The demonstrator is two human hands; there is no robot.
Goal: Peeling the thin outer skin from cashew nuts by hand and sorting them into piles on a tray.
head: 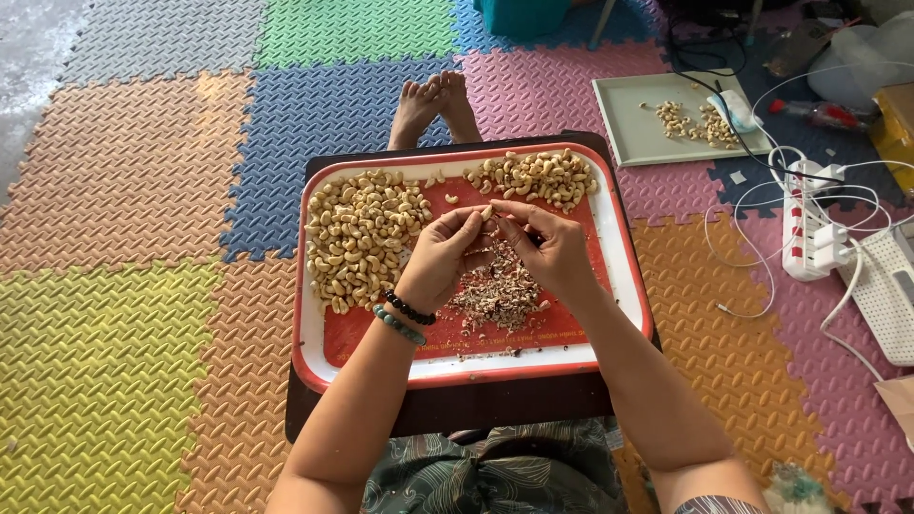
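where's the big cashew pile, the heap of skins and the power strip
big cashew pile (362, 238), head view, middle of the heap at the tray's left
heap of skins (497, 295), head view, centre of the brown flakes below the hands
power strip (809, 228), head view, middle of its white body on the mat

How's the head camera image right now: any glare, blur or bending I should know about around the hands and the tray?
Head view: soft even daylight, no harsh shadows; the left hand and right hand look sharp over the red tray; the cashew pinched between them is small but readable; pale washed-out glare on the bare floor at top left; mat edges bow slightly toward the frame borders.
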